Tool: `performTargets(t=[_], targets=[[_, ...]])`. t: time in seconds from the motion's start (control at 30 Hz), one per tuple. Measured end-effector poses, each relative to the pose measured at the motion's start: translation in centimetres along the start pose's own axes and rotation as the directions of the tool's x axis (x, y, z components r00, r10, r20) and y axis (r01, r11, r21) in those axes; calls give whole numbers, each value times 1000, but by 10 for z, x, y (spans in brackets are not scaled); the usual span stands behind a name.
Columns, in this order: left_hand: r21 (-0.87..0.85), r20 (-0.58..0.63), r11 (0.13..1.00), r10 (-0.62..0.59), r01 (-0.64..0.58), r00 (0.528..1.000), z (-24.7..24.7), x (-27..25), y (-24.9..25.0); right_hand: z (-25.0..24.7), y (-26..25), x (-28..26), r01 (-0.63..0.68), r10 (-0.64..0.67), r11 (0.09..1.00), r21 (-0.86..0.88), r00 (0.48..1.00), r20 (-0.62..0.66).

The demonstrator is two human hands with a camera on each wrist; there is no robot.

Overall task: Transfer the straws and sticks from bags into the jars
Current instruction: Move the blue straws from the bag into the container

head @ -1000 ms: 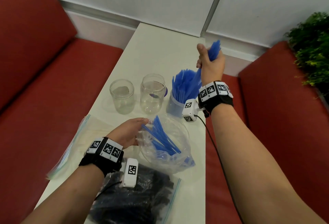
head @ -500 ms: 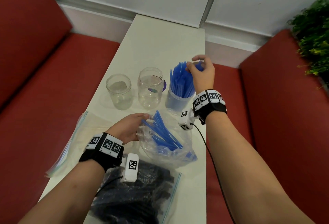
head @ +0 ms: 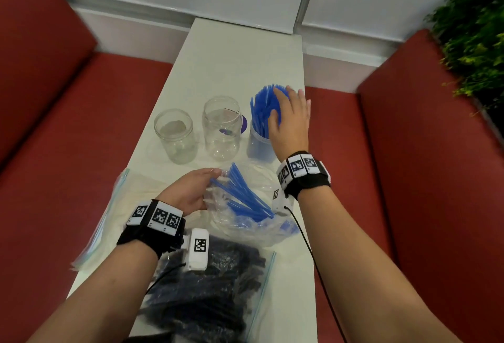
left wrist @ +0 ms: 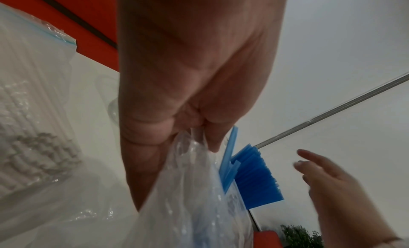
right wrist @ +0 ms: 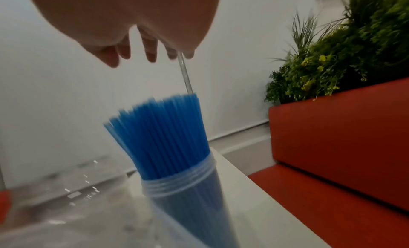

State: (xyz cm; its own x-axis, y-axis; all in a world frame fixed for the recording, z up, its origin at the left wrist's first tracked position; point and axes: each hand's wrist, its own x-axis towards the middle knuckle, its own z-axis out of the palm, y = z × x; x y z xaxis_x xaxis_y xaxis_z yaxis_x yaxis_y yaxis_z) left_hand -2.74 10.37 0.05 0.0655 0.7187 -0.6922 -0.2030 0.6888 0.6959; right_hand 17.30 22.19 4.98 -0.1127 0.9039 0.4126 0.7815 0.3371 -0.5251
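On the left edge of the white bench (head: 240, 50) lies a clear bag of white sticks (head: 109, 217), flat and near the left hand. Behind it stand two empty clear jars: the left jar (head: 174, 135) and, just beside it, the middle jar (head: 222, 127).

The left hand (head: 188, 192) pinches the rim of the clear bag of blue straws (head: 245, 206), fingers and thumb curled on the plastic; the wrist view confirms the pinch. The remaining blue straws in the bag (head: 242, 195) lie fanned and tilted inside it. In front of this bag lies a zip bag of dark straws (head: 212, 296), flat on the bench.

To the right of the middle jar stands the right jar (head: 259, 146), filled with upright blue straws (head: 261, 110). The right hand (head: 290, 121) is above and against the straw tops, fingers extended and spread, gripping nothing.

At far right is a green plant (head: 474, 42) behind a red seat (head: 422, 179).
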Motion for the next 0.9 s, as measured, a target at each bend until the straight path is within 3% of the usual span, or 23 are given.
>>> performTargets(t=[0.03, 0.07, 0.1, 0.13, 0.17, 0.23, 0.3, 0.33, 0.5, 0.7, 0.8, 0.9], targets=[[-2, -3, 1000, 2, -2, 1000, 0, 0, 0, -4, -4, -7, -10, 17, 986, 166, 999, -45], [-5, -5, 1000, 1, -2, 1000, 1, -1, 0, -8, -9, -17, -64, 64, 940, 334, 998, 11], [-9, -9, 1000, 0, -1, 1000, 2, -2, 0, -9, -16, -31, -169, 108, 876, 452, 982, 158], [-12, -15, 1000, 3, -3, 1000, 4, -2, 0, -7, -20, -45, -282, 114, 822, 495, 933, 343], [-9, -19, 1000, 11, -11, 1000, 5, -4, 0, -3, -21, -60, -362, 98, 814, 454, 856, 508], [7, -16, 999, 36, -36, 999, 9, -6, -1, 8, -17, -89, -402, 77, 861, 312, 709, 701], [39, -16, 998, 56, -56, 998, 12, -10, -4, 19, -12, -114, -419, 82, 875, 242, 622, 779], [65, -15, 996, 65, -63, 998, 12, -12, -6, 25, -10, -125, -427, 105, 879, 213, 608, 787], [172, 23, 981, 88, -90, 996, 14, -24, -16, 35, -4, -158, -383, 209, 920, 85, 662, 720], [110, 33, 988, 108, -111, 994, 11, -36, -12, 12, -16, -142, -357, 178, 927, 118, 693, 699], [96, 40, 988, 118, -122, 992, 10, -40, -5, -1, -27, -130, -381, 155, 894, 234, 755, 637], [87, 18, 990, 111, -112, 994, 8, -42, -2, -8, -34, -126, -391, 175, 836, 385, 854, 490]])
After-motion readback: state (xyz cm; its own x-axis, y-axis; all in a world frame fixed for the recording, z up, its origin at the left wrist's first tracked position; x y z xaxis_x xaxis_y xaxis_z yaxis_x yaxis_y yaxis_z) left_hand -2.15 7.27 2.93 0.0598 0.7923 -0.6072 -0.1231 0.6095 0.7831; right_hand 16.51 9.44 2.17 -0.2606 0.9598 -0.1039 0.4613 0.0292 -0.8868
